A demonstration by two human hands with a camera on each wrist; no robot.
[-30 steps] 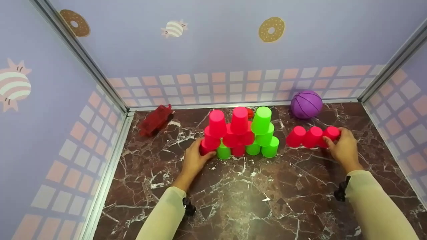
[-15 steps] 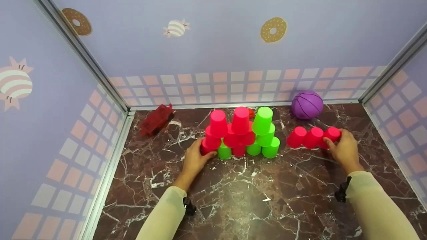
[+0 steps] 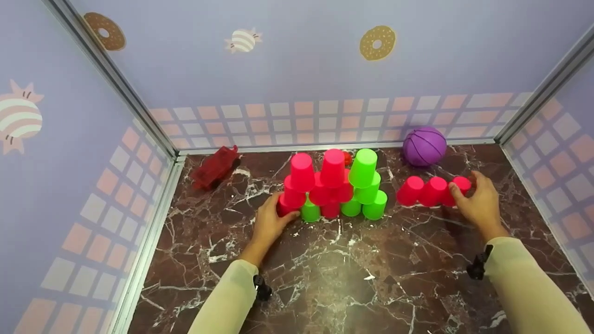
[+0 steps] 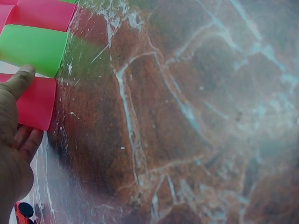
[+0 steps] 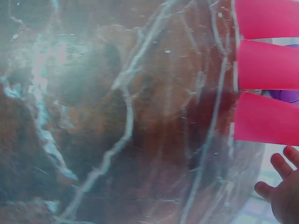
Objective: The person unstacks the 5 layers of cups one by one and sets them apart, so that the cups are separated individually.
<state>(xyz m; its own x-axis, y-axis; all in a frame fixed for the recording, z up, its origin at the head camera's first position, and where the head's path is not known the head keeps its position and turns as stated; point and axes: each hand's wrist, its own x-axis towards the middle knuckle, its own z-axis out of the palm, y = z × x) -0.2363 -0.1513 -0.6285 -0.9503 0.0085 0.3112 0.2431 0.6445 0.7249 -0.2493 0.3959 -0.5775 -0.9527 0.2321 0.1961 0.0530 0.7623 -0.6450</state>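
Observation:
In the head view a stack of upside-down pink and green plastic cups stands three tiers high, topped by two pink cups and a green cup. My left hand grips the pink cup at the bottom left of this stack, thumb on one side and fingers on the other. To the right, three upside-down pink cups stand in a row, the rightmost cup nearest my right hand. In the right wrist view the visible fingers are spread apart from that cup.
Behind the right row, a purple ball sits by the back wall. A dark red toy lies at the back left. Something small and orange-red shows partly behind the stack. Walls border the marbled surface at left, back and right.
My right hand has loosened from the rightmost pink cup, its fingers spreading and drawing slightly away to the right. The left hand and the stack stay in place.

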